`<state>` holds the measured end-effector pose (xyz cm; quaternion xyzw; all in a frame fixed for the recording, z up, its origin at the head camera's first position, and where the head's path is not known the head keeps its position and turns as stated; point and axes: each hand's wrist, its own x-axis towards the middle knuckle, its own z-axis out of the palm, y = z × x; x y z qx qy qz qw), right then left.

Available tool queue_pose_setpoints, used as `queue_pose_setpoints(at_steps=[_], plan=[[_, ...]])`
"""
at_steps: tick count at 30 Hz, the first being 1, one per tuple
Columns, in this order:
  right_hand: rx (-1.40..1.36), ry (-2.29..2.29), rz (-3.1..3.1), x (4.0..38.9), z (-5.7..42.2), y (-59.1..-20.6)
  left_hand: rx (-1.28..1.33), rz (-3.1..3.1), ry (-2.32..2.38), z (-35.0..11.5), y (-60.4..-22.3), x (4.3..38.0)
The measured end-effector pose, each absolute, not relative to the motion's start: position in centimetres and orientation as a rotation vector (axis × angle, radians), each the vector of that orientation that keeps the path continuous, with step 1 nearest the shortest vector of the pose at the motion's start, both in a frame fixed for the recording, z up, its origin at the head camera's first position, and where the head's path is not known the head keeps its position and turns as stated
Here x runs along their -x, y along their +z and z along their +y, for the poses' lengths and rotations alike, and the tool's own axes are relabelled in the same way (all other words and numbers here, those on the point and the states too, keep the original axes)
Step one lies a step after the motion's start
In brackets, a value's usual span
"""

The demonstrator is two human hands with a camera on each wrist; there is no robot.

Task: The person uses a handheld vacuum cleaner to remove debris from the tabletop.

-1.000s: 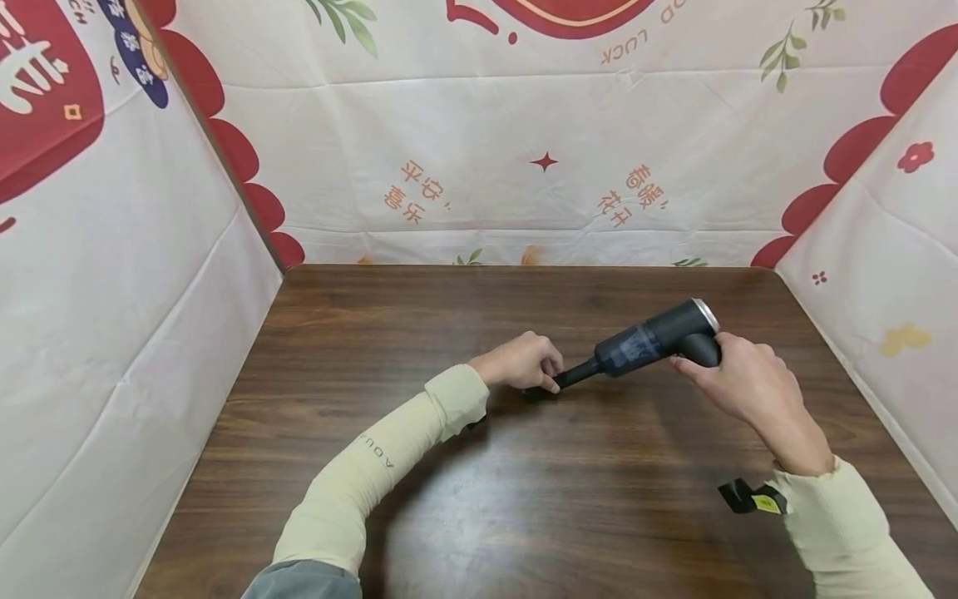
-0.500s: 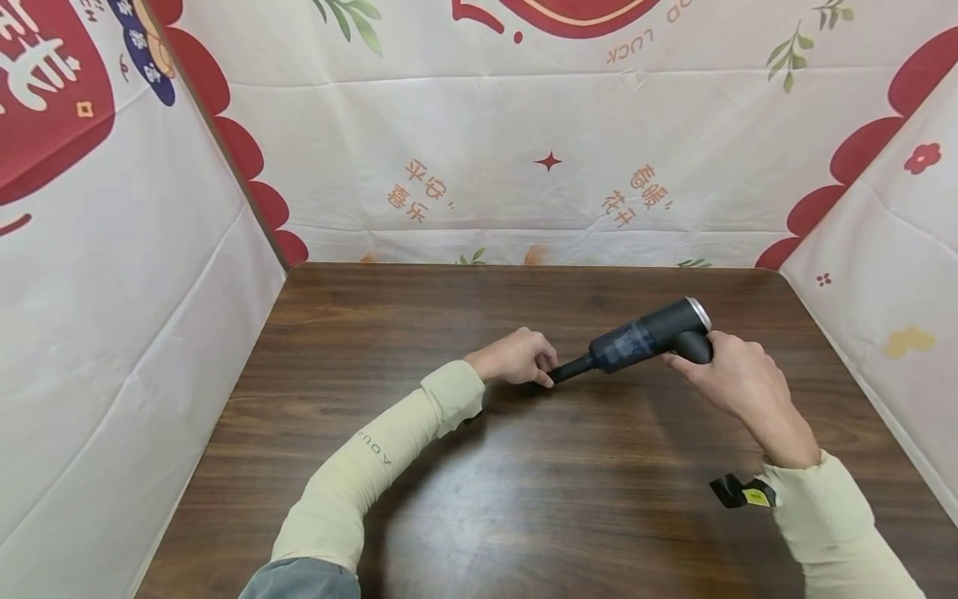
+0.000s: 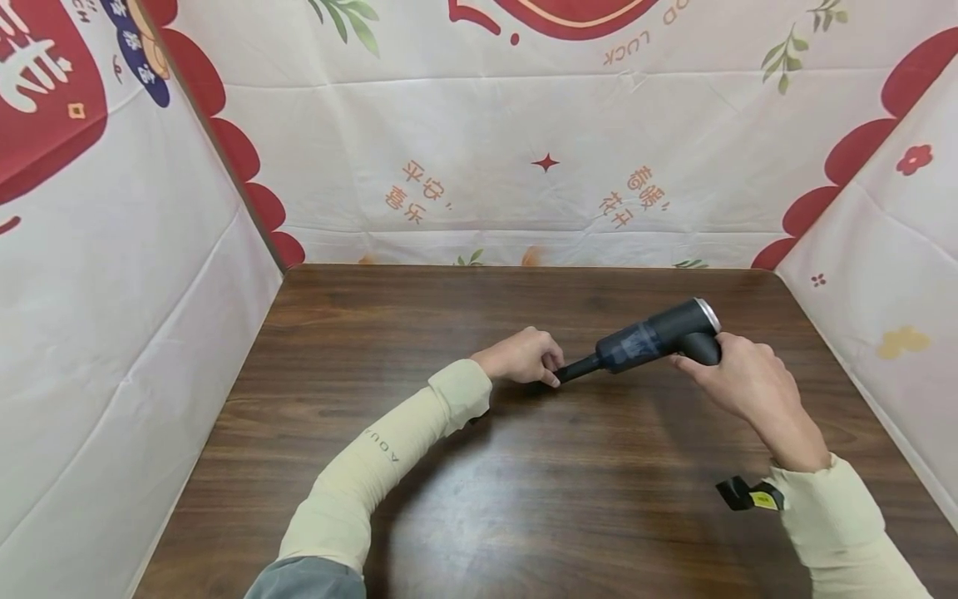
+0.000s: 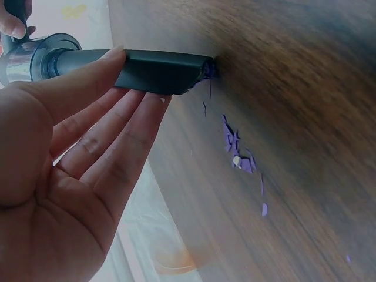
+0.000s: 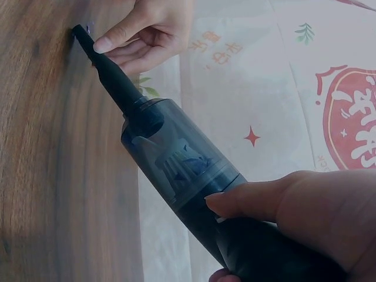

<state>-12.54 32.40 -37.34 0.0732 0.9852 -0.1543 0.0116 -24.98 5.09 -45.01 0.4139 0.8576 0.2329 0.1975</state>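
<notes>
A black handheld vacuum cleaner [image 3: 644, 339] slants over the table, its silver-rimmed end up at the right. My right hand [image 3: 756, 389] grips its handle, with the thumb along the body in the right wrist view. Near the tip, my left hand [image 3: 518, 358] holds the flat nozzle [image 4: 155, 71] between thumb and fingers. The slanted nozzle mouth is right at the tabletop, with purple bits at its opening. Purple scraps [image 4: 245, 163] lie scattered in a line beside it. Through the clear dust cup [image 5: 179, 158], a pale filter and dark bits show.
The brown wood-grain table [image 3: 449, 516] is bordered by printed white cloth [image 3: 494, 150] at the back and both sides. A black strap with a yellow label [image 3: 765, 501] sticks out from the right sleeve cuff.
The vacuum cleaner and my right hand have shifted slightly left, then back right. My left hand keeps its hold on the nozzle, nearly in place.
</notes>
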Motion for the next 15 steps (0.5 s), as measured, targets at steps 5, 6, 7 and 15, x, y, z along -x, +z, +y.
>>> queue_pose_setpoints(at_steps=[5, 6, 7, 15], plan=[[-0.243, -0.472, 3.072, 12.4, 32.8, -37.3, -1.156, 2.398, 0.653, 5.5, -44.9, 24.9], [-0.244, -0.471, 3.073, 12.4, 32.8, -37.3, -1.157, 2.397, 0.657, 5.6, -44.9, 25.0], [-0.245, -0.47, 3.073, 12.4, 32.9, -37.3, -1.159, 2.396, 0.661, 5.7, -45.0, 25.0], [-0.256, -0.49, 3.065, 12.4, 33.3, -37.5, -1.159, 2.4, 0.659, 6.2, -45.1, 25.2]])
